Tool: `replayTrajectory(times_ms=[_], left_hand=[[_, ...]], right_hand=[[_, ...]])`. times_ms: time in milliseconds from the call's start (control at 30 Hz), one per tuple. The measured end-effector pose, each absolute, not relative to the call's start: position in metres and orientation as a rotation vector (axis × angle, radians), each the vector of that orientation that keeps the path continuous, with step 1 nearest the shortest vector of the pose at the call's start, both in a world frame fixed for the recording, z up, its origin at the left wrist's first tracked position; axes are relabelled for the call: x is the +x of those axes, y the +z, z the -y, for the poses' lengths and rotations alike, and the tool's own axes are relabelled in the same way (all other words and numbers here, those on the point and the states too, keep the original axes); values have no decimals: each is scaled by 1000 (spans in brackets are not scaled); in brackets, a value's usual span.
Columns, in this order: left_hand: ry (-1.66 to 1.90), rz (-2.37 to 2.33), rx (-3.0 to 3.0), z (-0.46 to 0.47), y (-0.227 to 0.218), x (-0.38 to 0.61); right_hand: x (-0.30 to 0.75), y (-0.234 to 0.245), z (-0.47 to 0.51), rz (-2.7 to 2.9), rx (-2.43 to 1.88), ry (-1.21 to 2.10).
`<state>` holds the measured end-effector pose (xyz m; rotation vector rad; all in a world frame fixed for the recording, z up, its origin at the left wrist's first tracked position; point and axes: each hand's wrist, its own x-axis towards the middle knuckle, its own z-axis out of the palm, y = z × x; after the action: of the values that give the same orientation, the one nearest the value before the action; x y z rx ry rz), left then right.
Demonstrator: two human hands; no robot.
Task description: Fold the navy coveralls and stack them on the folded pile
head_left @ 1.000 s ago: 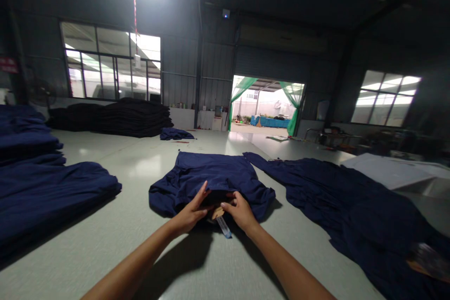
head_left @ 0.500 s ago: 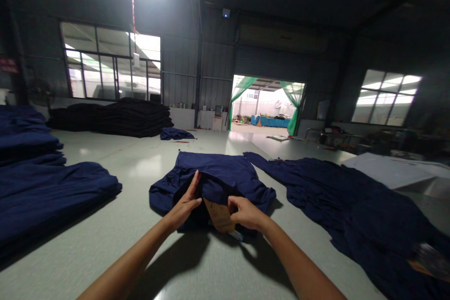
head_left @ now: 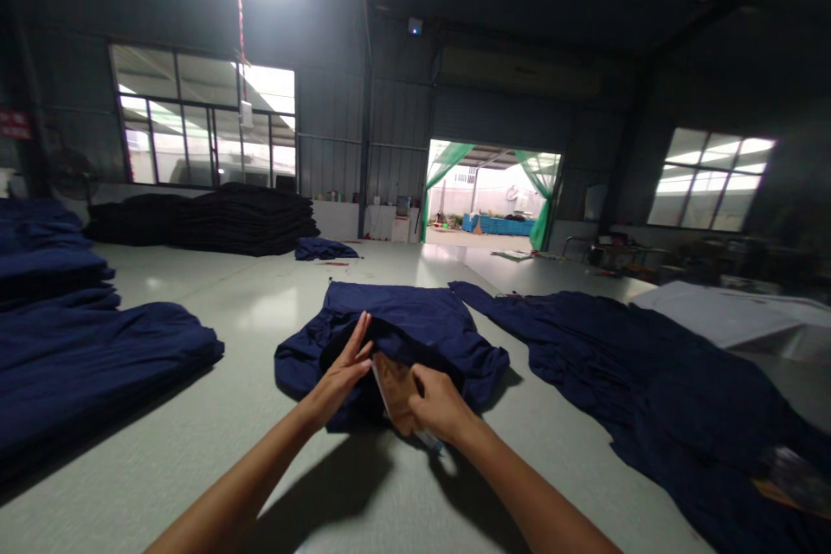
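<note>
Navy garment (head_left: 415,329) lies beside spread cloth (head_left: 616,363); right hand (head_left: 434,402) seemingly grips card (head_left: 393,385).

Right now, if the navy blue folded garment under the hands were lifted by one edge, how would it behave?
The navy blue folded garment would probably flop and unfold: its edges lie rumpled. It looks light and thin. On the smooth pale table it might slide when pushed.

Navy garment (head_left: 415,325), brown card (head_left: 393,381), pale-grey table (head_left: 214,415)
</note>
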<state>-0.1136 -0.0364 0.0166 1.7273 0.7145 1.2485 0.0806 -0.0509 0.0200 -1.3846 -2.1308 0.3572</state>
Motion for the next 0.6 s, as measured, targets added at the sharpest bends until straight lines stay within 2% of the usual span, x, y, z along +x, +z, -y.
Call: replayTrajectory(times_ms=[67, 100, 233, 300, 467, 600], left_hand=[[1322, -729, 1743, 32, 17, -118], [1344, -730, 1744, 31, 19, -119], [1356, -709, 1819, 37, 28, -120], [1348, -724, 1928, 42, 32, -118], [1452, -875, 2234, 52, 42, -115], [1455, -897, 2340, 53, 46, -118]], right_hand=[[88, 32, 55, 2223, -1345, 400], [93, 39, 57, 2324, -1290, 528], [113, 57, 63, 2506, -920, 1303], [116, 56, 63, 2359, -915, 1297], [105, 52, 63, 2324, -935, 1019], [100, 60, 72, 2477, -756, 1286]])
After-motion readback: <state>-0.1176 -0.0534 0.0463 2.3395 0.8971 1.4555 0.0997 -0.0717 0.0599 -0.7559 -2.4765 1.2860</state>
